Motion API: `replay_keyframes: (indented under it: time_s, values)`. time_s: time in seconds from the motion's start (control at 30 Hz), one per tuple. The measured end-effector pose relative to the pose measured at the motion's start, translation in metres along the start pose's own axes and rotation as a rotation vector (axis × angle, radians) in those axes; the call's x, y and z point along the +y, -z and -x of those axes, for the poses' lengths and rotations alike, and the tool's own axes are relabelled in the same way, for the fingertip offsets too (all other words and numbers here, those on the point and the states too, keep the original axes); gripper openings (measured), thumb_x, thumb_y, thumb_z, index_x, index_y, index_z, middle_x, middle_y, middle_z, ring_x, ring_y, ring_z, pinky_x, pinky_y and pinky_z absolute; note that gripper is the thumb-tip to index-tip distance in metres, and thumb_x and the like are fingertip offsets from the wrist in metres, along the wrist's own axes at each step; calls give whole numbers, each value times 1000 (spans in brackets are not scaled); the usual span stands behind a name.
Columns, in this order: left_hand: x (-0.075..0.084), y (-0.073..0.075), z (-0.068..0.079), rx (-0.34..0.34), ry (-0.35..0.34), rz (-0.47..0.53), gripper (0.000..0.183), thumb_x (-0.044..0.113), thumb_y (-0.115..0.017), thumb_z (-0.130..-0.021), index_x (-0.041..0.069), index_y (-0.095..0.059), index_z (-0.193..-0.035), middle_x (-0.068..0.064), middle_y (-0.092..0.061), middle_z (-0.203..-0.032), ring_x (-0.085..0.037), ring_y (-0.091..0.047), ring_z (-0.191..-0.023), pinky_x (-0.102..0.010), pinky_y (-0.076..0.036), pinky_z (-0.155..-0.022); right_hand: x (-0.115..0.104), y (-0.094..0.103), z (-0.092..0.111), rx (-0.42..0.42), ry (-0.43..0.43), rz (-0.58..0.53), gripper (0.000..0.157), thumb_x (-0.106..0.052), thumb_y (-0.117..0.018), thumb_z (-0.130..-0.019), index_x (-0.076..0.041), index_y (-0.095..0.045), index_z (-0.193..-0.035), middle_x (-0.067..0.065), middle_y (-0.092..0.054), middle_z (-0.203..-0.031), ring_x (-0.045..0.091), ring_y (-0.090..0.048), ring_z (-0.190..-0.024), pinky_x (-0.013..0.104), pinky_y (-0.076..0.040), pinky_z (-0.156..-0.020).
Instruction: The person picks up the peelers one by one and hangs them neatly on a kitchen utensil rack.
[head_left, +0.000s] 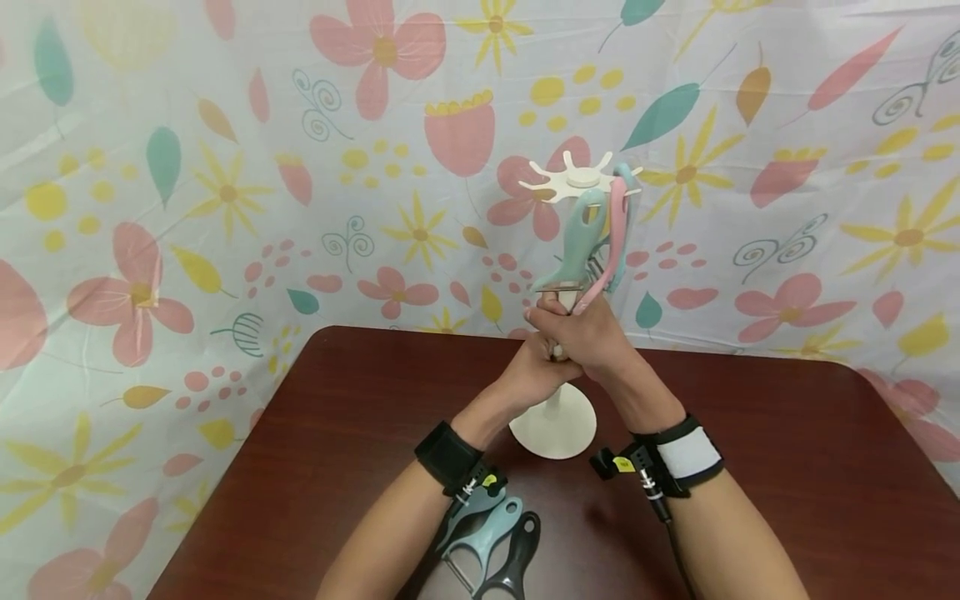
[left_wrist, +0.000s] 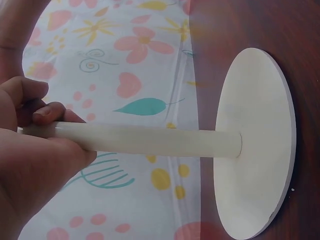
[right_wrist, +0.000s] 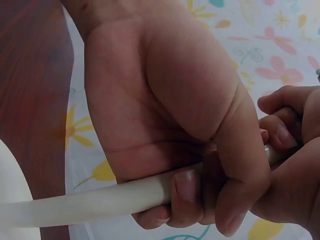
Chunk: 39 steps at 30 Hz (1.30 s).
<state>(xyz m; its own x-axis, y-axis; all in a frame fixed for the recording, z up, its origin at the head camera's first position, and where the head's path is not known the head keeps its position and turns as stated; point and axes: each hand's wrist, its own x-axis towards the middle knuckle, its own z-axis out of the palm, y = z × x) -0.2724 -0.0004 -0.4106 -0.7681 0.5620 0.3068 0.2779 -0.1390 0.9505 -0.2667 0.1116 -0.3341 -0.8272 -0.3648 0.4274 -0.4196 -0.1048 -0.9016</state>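
A white utensil stand stands upright on the table, with a round base [head_left: 553, 429], a slim pole [left_wrist: 165, 140] and a hooked wheel [head_left: 582, 177] on top. My left hand [head_left: 536, 371] grips the pole midway up. Right above it, my right hand [head_left: 588, 333] also curls round the pole, just below the hanging tools. In the right wrist view, my left hand [right_wrist: 165, 100] wraps the pole nearer the base, and my right hand [right_wrist: 295, 155] is at the edge. A teal peeler [head_left: 576, 242], a pink-handled tool [head_left: 617, 221] and a light blue tool [head_left: 628, 225] hang from the wheel.
Near the table's front lie a light blue peeler [head_left: 495, 529], a black-handled peeler [head_left: 522, 550] and another blue-grey tool [head_left: 480, 502], partly behind my left forearm. A patterned curtain [head_left: 375, 192] hangs behind the dark brown table [head_left: 787, 467]. A cable [head_left: 677, 550] runs along my right forearm.
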Motion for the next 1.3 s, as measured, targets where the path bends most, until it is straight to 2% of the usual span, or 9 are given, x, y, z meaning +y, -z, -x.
replay_keyframes:
  time_s: [0.23, 0.5, 0.67, 0.83, 0.9, 0.97, 1.07, 1.17, 1.3]
  values:
    - [4, 1, 0, -3, 24, -11, 28, -2, -56, -94, 4, -40, -72, -3, -27, -60, -14, -23, -53, -26, -28, -55, -1, -1, 1, -5, -9, -24, 51, 6, -59, -91, -7, -21, -61, 0, -17, -55, 17, -17, -44, 31, -22, -42]
    - [2, 3, 2, -13, 47, -12, 24, -1, -58, -94, 3, -44, -75, -4, -28, -62, -15, -26, -55, -27, -30, -55, 1, -2, 4, 11, -3, -26, 51, 1, -63, -92, -5, -20, -65, -1, -14, -59, 15, -14, -48, 34, -21, -44]
    - [4, 7, 2, -51, 30, 28, 18, 1, -59, -94, 2, -47, -81, -4, -32, -65, -16, -31, -59, -26, -32, -57, 2, -1, 4, 17, -11, 8, 51, -3, -64, -92, -5, -20, -66, -1, -14, -61, 15, -14, -52, 34, -24, -47]
    - [5, 11, 2, -96, 29, 20, 13, 5, -59, -96, 1, -50, -88, -5, -37, -68, -18, -36, -62, -29, -35, -62, 1, 1, 4, 10, -23, 10, 52, -6, -65, -93, -7, -20, -66, -2, -13, -63, 15, -17, -54, 33, -26, -51]
    - [2, 16, 4, -100, 53, -1, 8, 11, -61, -96, 5, -56, -99, -5, -50, -77, -18, -47, -70, -31, -43, -68, 1, 1, 4, 12, -18, 16, 52, -6, -65, -93, -8, -20, -66, -2, -13, -63, 15, -15, -55, 33, -24, -52]
    - [3, 22, 7, -94, 88, -19, 21, 18, -62, -96, 10, -60, -115, -5, -60, -95, -18, -57, -84, -37, -48, -78, 1, 1, 4, 18, -16, 36, 52, -7, -65, -93, -6, -20, -66, -1, -13, -64, 14, -13, -57, 34, -21, -53]
    - [9, 29, 13, -71, 152, -52, 37, 25, -63, -96, 18, -56, -132, -4, -60, -118, -19, -60, -104, -45, -48, -90, 1, 1, 4, 25, -18, 58, 52, -8, -65, -93, -6, -21, -67, 0, -13, -64, 14, -13, -59, 34, -21, -55]
    - [17, 36, 20, -16, 243, -112, 41, 29, -63, -96, 22, -52, -135, 0, -59, -122, -15, -58, -108, -44, -46, -95, 1, 1, 5, 31, -18, 57, 50, -7, -65, -93, -4, -22, -67, 1, -14, -63, 15, -14, -58, 33, -22, -55]
    - [25, 45, 34, 51, 329, -215, 38, 29, -62, -96, 19, -54, -132, 4, -62, -118, -11, -58, -107, -42, -45, -96, 2, 1, 5, 15, -7, 46, 49, -5, -64, -93, -3, -23, -66, 1, -15, -62, 16, -16, -55, 32, -21, -52]
